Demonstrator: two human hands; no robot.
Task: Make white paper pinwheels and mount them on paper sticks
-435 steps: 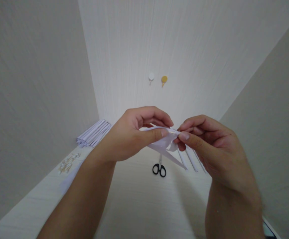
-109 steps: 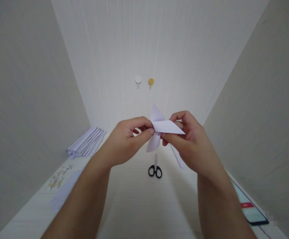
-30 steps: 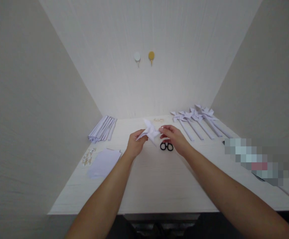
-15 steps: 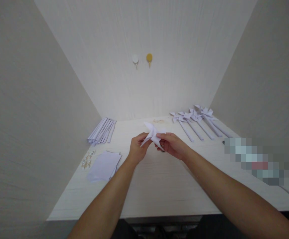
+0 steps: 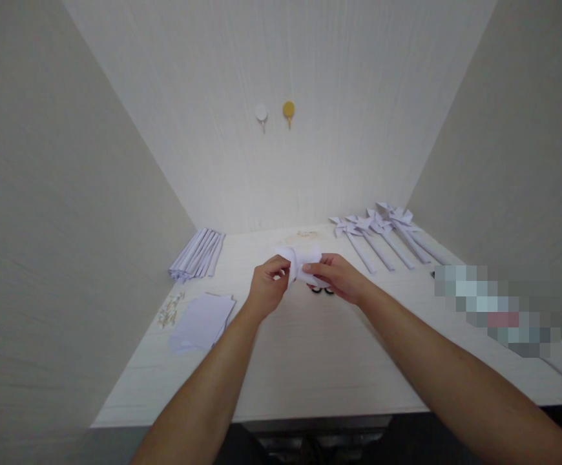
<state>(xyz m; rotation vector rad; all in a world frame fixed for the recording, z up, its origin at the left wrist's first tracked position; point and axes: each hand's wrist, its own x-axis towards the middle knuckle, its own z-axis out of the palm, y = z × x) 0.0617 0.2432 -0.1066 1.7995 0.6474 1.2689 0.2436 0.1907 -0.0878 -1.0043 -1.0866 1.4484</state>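
Between my two hands, above the middle of the table, is a white paper pinwheel point(image 5: 301, 261) with its corners curled inward. My left hand point(image 5: 270, 284) pinches its left side with thumb and fingers. From the other side my right hand point(image 5: 340, 276) grips it, the thumb pressed on the paper near its centre. Beneath the right fingers, the black handles of a pair of scissors point(image 5: 316, 290) peek out; the rest of the scissors is hidden.
Rolled paper sticks point(image 5: 197, 254) lie at the back left. Nearer are paper sheets point(image 5: 201, 323) and a pile of small pale pieces point(image 5: 169, 311). Several finished pinwheels point(image 5: 382, 226) on sticks lie at the back right, with a blurred-out object point(image 5: 494, 310) in front. Walls enclose the table point(image 5: 310, 368).
The paper pinwheel has turned in my hands, and its open star shape is now folded more closely toward the centre. My right hand has shifted slightly, and more of the scissors' handles shows.
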